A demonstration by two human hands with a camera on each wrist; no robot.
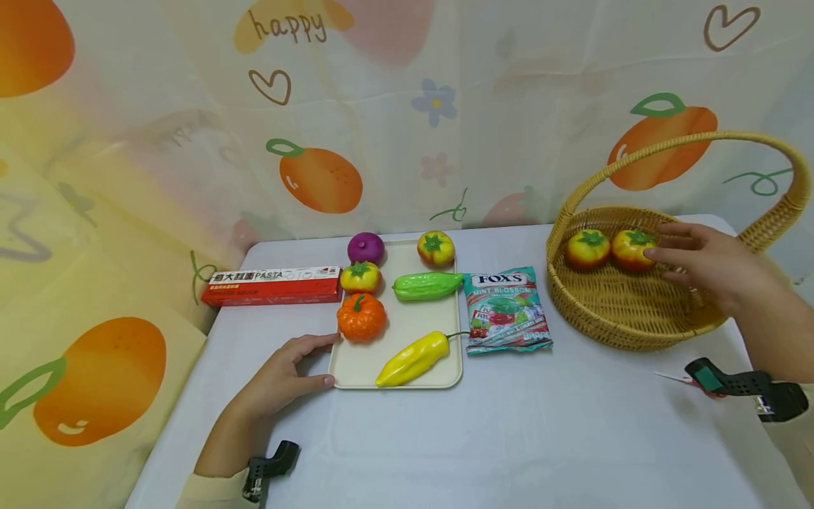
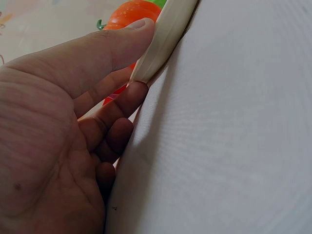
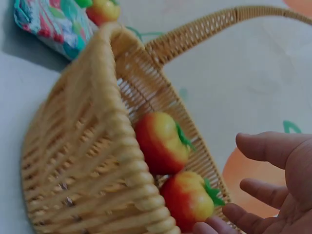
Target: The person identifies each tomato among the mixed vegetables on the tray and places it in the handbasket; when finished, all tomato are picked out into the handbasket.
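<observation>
My left hand (image 1: 280, 375) touches the left edge of the cream tray (image 1: 397, 367), thumb and forefinger apart along its rim. The left wrist view shows the thumb against the rim (image 2: 165, 44). On the tray are an orange pumpkin (image 1: 361, 318), a yellow pepper (image 1: 413, 359), a green vegetable (image 1: 427, 286), a purple onion-like piece (image 1: 366, 248) and two red-yellow persimmons (image 1: 436, 249). Over the wicker basket (image 1: 598, 325) my right hand (image 1: 712, 265) has spread fingers, close to the right-hand persimmon (image 3: 190, 200). Another persimmon (image 3: 163, 141) lies beside that one.
Left of the tray lies a red and white pasta box (image 1: 273, 285). A green Fox's candy bag (image 1: 507, 311) sits between tray and basket. The basket's tall handle (image 1: 610, 170) arches upward. A thin item with red parts (image 1: 687, 380) lies near the right wrist. A printed curtain (image 1: 496, 106) hangs behind.
</observation>
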